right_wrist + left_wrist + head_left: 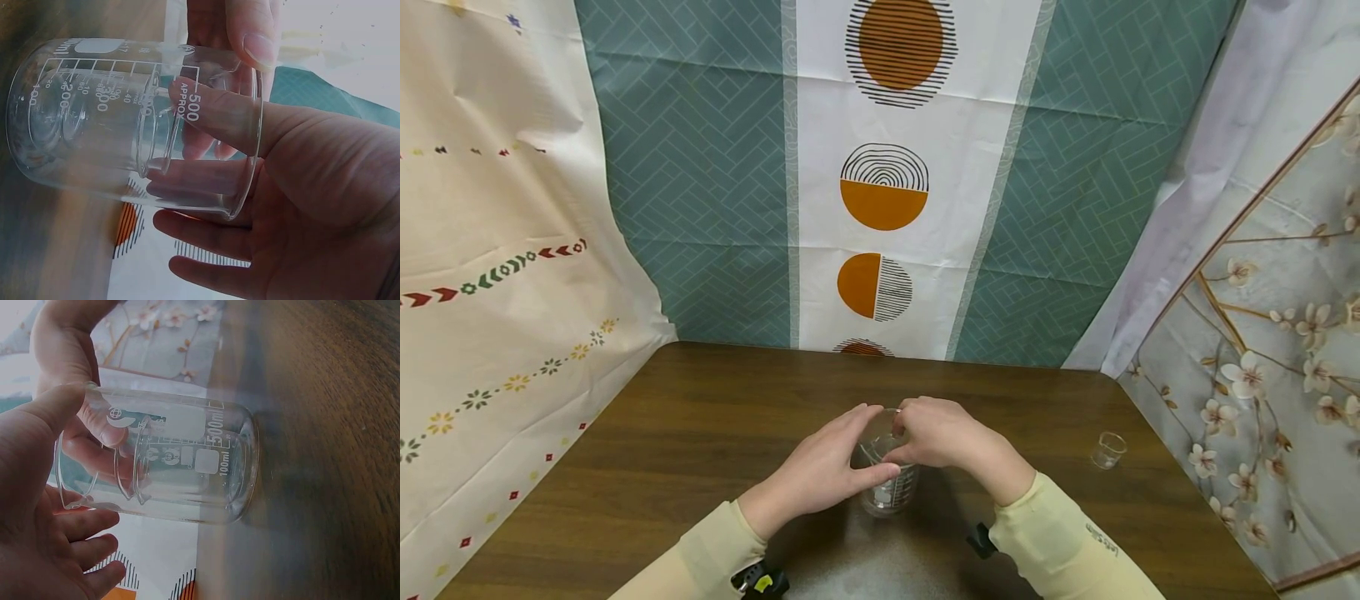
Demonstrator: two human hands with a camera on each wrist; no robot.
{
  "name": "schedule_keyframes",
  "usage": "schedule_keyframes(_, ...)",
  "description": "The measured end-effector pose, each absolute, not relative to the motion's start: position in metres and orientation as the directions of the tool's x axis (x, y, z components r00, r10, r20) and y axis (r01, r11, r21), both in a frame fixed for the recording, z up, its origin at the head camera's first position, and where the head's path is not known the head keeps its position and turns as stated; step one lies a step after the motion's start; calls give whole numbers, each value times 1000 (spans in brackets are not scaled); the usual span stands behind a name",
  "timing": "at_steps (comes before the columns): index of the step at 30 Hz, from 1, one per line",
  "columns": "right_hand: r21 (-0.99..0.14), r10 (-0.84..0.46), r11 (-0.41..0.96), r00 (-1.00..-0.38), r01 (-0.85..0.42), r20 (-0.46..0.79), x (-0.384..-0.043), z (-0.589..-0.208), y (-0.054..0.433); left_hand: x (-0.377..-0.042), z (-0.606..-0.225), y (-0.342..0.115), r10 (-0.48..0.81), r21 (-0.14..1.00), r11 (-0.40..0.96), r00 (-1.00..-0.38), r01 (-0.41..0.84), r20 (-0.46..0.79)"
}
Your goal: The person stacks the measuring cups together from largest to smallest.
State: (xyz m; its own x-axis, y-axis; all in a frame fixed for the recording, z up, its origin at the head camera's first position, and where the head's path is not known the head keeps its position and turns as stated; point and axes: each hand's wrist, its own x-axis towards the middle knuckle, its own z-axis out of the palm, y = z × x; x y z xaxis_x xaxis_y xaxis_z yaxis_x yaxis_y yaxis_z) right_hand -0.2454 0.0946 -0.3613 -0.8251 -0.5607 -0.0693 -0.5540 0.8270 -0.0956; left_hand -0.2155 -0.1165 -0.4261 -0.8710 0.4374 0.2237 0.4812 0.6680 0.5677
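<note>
A large clear glass beaker (889, 501) with white 500 ml markings stands upright on the table in front of me. Inside it sits a smaller glass beaker (206, 461) marked 100ml, its base low near the large one's bottom. My left hand (826, 468) holds the large beaker near its rim, thumb on the near side and fingers round the far side. From the right, my right hand (946, 433) reaches into the mouth; its thumb and index finger pinch the inner beaker at its rim. The other right fingers (206, 234) stay outside the large beaker's wall.
A tiny clear glass beaker (1108, 451) stands apart on the right side of the brown wooden table (737, 392). Patterned cloths hang behind the table and along both sides, with a teal and white one (700, 167) at the back.
</note>
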Motion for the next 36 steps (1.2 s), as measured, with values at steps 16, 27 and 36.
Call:
schedule_keyframes(16, -84, -560, 828, -825, -554, -79, -246, -362, 93, -214, -425, -116, 432, 569, 672, -875, 474, 220)
schedule_keyframes(27, -87, -552, 833, -829, -546, -85, -245, -360, 92, -215, -425, -116, 431, 577, 668, -876, 471, 216)
schedule_keyframes(36, -88, -549, 836, -832, -542, -86, -245, -360, 91, -215, -426, -117, 434, 576, 666, -874, 474, 217)
